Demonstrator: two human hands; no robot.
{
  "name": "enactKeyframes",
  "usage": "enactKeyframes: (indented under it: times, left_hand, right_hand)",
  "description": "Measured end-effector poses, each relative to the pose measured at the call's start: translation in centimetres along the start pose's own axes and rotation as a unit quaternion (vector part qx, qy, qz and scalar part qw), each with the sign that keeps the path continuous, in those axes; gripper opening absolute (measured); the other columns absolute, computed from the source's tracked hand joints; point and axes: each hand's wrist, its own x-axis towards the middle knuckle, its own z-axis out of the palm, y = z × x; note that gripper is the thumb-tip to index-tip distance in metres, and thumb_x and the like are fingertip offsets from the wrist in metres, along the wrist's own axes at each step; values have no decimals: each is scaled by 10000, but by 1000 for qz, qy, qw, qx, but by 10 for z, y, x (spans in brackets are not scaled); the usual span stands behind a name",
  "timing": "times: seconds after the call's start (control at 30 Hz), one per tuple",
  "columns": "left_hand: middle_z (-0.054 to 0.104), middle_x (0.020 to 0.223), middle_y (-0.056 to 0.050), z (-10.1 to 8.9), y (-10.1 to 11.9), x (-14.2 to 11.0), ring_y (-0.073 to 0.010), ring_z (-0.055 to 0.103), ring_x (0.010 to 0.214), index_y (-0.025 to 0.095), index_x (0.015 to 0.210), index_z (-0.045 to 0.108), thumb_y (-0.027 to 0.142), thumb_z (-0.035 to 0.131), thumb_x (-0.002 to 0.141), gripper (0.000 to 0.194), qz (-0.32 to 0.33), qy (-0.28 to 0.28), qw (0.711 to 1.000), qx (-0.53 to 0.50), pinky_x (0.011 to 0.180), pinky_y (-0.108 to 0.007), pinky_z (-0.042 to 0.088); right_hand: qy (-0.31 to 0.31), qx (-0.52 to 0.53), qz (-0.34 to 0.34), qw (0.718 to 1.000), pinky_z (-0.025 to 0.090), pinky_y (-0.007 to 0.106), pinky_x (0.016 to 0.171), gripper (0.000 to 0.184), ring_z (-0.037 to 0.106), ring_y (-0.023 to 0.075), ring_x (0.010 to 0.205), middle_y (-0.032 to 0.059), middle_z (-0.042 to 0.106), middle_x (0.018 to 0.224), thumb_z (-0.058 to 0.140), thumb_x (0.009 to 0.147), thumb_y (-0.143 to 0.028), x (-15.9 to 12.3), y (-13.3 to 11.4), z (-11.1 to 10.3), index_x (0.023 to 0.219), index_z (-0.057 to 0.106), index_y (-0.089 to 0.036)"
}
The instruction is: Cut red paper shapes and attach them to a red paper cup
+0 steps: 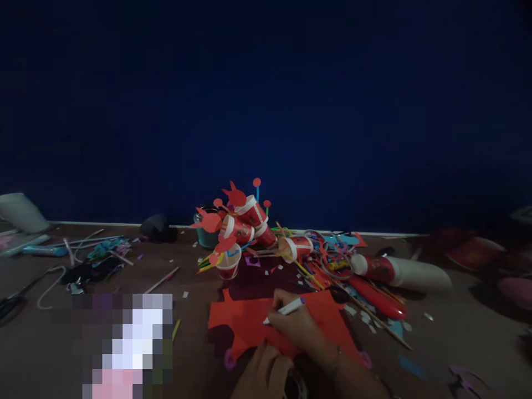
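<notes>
My right hand (291,316) grips a white marker (293,306) with a purple end. The marker's tip is at a sheet of red paper (245,316), which has curved pieces cut from its edges. Near the sheet's lower edge, my left hand (266,371) rests with bent, slightly spread fingertips on the paper. Beside that hand is a round roll of tape (297,385), partly hidden; whether the fingers touch it is unclear. Pinkish-purple loops (229,359) show at the sheet's lower left edge.
Red paper cups (239,228) with straws and red cutouts stand piled behind the sheet. To the right lie stacked cups (399,272), a red stapler-like object (378,298) and paper scraps. Straws, pipe cleaners and scissors (10,305) are on the left. A dark blue wall (266,111) rises behind.
</notes>
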Motion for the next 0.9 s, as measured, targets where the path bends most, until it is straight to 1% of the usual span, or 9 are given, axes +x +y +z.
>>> enactKeyframes:
  times: [0.1, 0.2, 0.27, 0.4, 0.5, 0.63, 0.73, 0.83, 0.9]
  left_hand:
    - [614, 886, -45, -2, -5, 1, -187, 626, 868, 202, 1037, 492, 140, 493, 801, 244, 22, -10, 1000, 1, 761, -254, 520]
    - [617, 897, -46, -4, -5, 1, -172, 629, 847, 198, 1053, 491, 132, 484, 807, 254, 20, -14, 1000, 6, 760, -238, 518]
    - [620, 919, -46, -4, -3, 1, -168, 630, 851, 201, 1059, 492, 128, 484, 808, 262, 23, -12, 1000, 8, 769, -238, 518]
    - [619, 918, -47, -2, 0, 0, -183, 626, 884, 209, 1026, 500, 143, 492, 810, 226, -2, 13, 1000, 9, 780, -258, 518]
    - [618, 897, -49, -1, 0, 0, -192, 623, 904, 206, 1029, 495, 152, 487, 814, 222, 8, 1, 1000, 8, 758, -254, 523]
    - [618, 895, -49, -3, -2, 2, -192, 624, 890, 201, 1048, 486, 176, 496, 819, 231, 14, 0, 1000, 6, 746, -249, 525]
    - [615, 885, -51, -3, -4, 2, -181, 629, 846, 194, 1039, 485, 182, 486, 823, 216, 35, 5, 999, 5, 736, -244, 527]
    - [616, 897, -51, -1, -4, 1, -183, 627, 864, 196, 1038, 488, 165, 465, 821, 221, 32, 8, 999, 24, 746, -250, 526]
    - [611, 883, -42, 0, -2, 1, -175, 626, 839, 197, 1030, 492, 172, 475, 816, 216, 28, 10, 999, 29, 732, -242, 527]
  right_hand:
    - [24, -25, -25, 999, 209, 187, 422, 152, 289, 75, 467, -88, 348, 466, 480, 539, -116, 1, 2, 0, 514, 358, -202]
    - [37, -41, -26, 998, 200, 189, 428, 151, 274, 76, 483, -88, 330, 474, 477, 539, -113, 2, 3, 1, 513, 355, -199]
    - [34, -46, -22, 998, 205, 189, 434, 149, 275, 77, 489, -88, 324, 476, 474, 538, -114, 2, 3, 0, 509, 354, -197]
    - [11, -48, -10, 999, 219, 189, 441, 136, 302, 80, 497, -82, 349, 484, 476, 537, -119, 0, 1, 0, 512, 367, -197]
    - [-1, -35, -8, 999, 214, 192, 430, 144, 293, 80, 487, -83, 340, 481, 479, 527, -122, -2, 0, 0, 510, 360, -202]
    - [2, -9, 13, 1000, 228, 192, 412, 129, 304, 78, 447, -90, 350, 458, 470, 544, -133, -2, -1, 1, 526, 367, -209]
    - [14, -9, -2, 1000, 232, 181, 419, 143, 315, 75, 463, -89, 359, 464, 477, 537, -118, -1, 0, 1, 515, 364, -203]
    - [16, -12, -3, 1000, 241, 176, 421, 142, 326, 75, 470, -82, 379, 460, 481, 541, -114, 0, 1, 1, 506, 372, -198]
    - [17, -9, 1, 1000, 243, 176, 415, 142, 334, 74, 462, -80, 392, 454, 490, 546, -122, 0, 3, 1, 506, 377, -199]
